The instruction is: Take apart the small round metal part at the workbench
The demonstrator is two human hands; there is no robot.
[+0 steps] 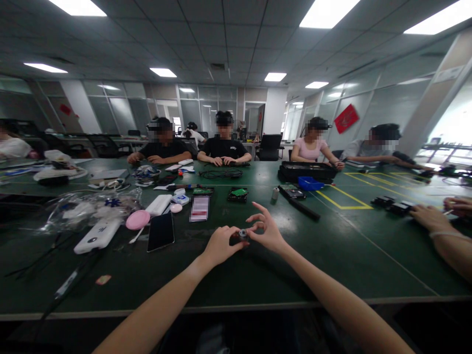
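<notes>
Far left on the green tabletop (258,275) lies a heap of clear plastic bags (88,206), with a white oblong device (98,235) just in front of it and a pink round case (137,220) beside that. A black phone (161,231) lies face up, flat, to the right of the pink case, and a small printed card (199,208) lies just beyond the phone. At centre, the left hand (220,244) is closed with its fingers together, pinching a small round metal part (242,233) from the left side. The right hand (267,228) meets the same part from the right: thumb and forefinger are clamped on it, the remaining fingers spread apart and raised. The part is held between both hands just above the tabletop, near the front middle; whether it touches the surface cannot be told. Behind the hands lies a green circuit board (239,194), and right of it a black rod (304,210), then a blue tray (309,183). Yellow tape lines (344,199) mark the tabletop further right. At the far right edge, another person's hand (427,217) rests on the tabletop.
</notes>
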